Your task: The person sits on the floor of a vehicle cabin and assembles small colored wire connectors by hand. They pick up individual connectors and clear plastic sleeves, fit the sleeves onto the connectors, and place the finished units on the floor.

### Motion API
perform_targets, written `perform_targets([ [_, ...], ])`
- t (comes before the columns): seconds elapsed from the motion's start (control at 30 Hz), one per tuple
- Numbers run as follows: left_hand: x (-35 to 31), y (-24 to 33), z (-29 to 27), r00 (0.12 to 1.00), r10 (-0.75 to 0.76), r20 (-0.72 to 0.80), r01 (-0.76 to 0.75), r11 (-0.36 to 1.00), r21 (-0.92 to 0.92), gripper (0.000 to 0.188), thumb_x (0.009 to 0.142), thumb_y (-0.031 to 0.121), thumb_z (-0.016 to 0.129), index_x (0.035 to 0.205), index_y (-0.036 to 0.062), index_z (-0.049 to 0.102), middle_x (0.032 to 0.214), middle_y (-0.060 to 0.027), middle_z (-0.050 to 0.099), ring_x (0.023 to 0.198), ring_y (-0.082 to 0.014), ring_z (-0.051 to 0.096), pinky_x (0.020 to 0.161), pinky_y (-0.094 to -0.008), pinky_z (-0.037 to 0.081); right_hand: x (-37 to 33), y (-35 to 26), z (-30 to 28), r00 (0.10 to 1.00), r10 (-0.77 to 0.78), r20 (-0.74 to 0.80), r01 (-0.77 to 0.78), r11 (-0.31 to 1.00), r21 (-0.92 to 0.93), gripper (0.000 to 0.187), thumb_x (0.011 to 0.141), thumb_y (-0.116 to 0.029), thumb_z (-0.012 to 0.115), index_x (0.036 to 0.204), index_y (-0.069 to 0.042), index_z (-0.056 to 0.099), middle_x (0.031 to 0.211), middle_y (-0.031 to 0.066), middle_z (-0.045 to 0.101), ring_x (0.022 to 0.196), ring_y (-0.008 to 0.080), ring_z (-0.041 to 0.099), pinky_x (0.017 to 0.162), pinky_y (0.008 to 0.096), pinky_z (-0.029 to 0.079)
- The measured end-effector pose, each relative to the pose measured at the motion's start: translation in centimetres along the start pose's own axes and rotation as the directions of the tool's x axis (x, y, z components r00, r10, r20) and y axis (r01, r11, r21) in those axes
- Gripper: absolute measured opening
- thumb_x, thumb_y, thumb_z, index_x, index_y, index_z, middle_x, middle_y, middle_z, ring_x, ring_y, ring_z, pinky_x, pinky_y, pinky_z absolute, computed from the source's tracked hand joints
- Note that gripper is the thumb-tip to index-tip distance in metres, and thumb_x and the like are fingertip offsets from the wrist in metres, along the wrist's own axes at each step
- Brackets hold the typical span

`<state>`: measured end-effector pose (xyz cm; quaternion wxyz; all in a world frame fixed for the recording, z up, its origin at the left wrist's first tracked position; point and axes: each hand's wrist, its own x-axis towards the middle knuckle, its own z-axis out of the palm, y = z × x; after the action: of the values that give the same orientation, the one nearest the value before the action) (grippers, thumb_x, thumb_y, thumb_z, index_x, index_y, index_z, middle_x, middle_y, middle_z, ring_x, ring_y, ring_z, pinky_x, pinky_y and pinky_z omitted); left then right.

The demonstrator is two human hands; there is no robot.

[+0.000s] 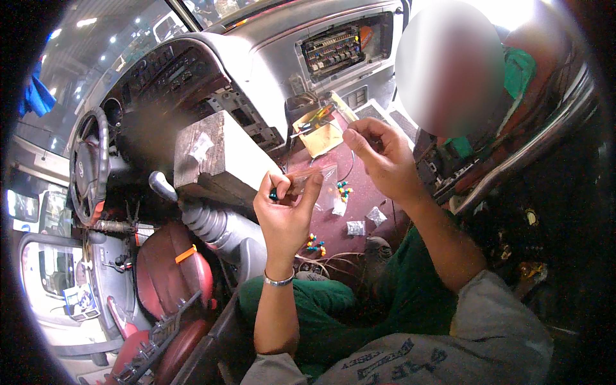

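Note:
My left hand [285,208] pinches a clear zip bag [328,178] with a reddish strip along its top, between thumb and fingers. A small dark green piece [274,194] is tucked in its curled fingers. To the right of the bag and apart from it, my right hand [388,163] is raised, thumb and fingertips pressed together. Whatever it may hold is too small to make out. Below the hands, small coloured pieces [344,191] in yellow, blue and red lie on the dark red floor [328,224]. More such pieces [315,244] lie nearer me, by several small clear packets [356,228].
A yellow box [318,138] of hand tools stands ahead. Left of my hands is a large block [240,154] with a packet [201,147] on top, beside the gear lever [163,186]. An open fuse panel [333,51] is beyond. Another person [520,70] is at the right.

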<state>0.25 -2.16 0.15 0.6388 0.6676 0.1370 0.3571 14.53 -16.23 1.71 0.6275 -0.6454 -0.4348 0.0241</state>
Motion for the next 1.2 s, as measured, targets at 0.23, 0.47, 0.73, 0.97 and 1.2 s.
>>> perform_targets([
  [0.23,-0.2,0.1,-0.1,1.0,0.0,0.005,0.0,0.997,0.072,0.05,0.089,0.005,0.086,0.08,0.0126,0.037,0.075,0.0072,0.043,0.07,-0.0005,0.039,0.061,-0.0169,0.033,0.1,-0.9,-0.4,0.955,0.1,0.279,-0.097,0.995,-0.027,0.019,0.102,-0.018,0.071,0.1,0.0,0.072,0.085,-0.0059,0.058,0.072,-0.0002,0.046,0.06,0.0223,0.038],
  [0.47,-0.2,0.1,0.0,1.0,0.025,0.008,-0.026,0.998,0.064,0.047,0.091,0.003,0.083,0.082,0.0111,0.037,0.08,0.0022,0.056,0.07,-0.0006,0.044,0.061,-0.017,0.038,0.1,-0.8,0.0,0.953,0.204,0.225,-0.208,0.978,-0.003,0.021,0.102,-0.019,0.071,0.1,0.002,0.072,0.076,-0.0072,0.055,0.068,-0.0003,0.045,0.058,0.0225,0.035],
  [0.73,0.1,-0.2,-0.4,1.0,0.019,0.018,-0.016,0.992,-0.128,0.044,0.093,-0.002,0.076,0.084,0.0106,0.035,0.104,-0.0148,0.071,0.086,-0.0063,0.061,0.075,-0.021,0.05,0.0,-1.8,-0.2,0.961,0.103,0.258,-0.089,0.994,-0.063,0.014,0.095,-0.014,0.076,0.1,-0.002,0.072,0.073,-0.0077,0.048,0.064,0.0016,0.039,0.056,0.0236,0.032],
  [0.97,-0.1,0.1,-0.2,0.999,0.035,0.034,-0.03,0.992,-0.122,0.041,0.092,-0.006,0.074,0.084,0.0094,0.037,0.106,-0.0168,0.07,0.093,-0.0101,0.064,0.085,-0.0244,0.053,-0.3,-1.9,-0.3,0.917,0.211,0.338,-0.181,0.977,-0.116,0.019,0.094,-0.023,0.075,0.104,-0.006,0.073,0.089,0.0093,0.07,0.083,0.0167,0.067,0.075,0.0348,0.054],
  [1.2,-0.2,0.0,0.0,0.997,0.022,0.075,-0.018,0.998,-0.057,0.04,0.094,-0.001,0.076,0.084,0.0088,0.039,0.105,-0.0145,0.07,0.093,-0.0096,0.06,0.087,-0.025,0.051,-0.7,-1.5,0.3,0.953,0.115,0.279,-0.117,0.993,-0.01,0.014,0.087,-0.008,0.077,0.098,-0.004,0.071,0.082,-0.0019,0.054,0.064,0.0038,0.041,0.057,0.025,0.032],
])
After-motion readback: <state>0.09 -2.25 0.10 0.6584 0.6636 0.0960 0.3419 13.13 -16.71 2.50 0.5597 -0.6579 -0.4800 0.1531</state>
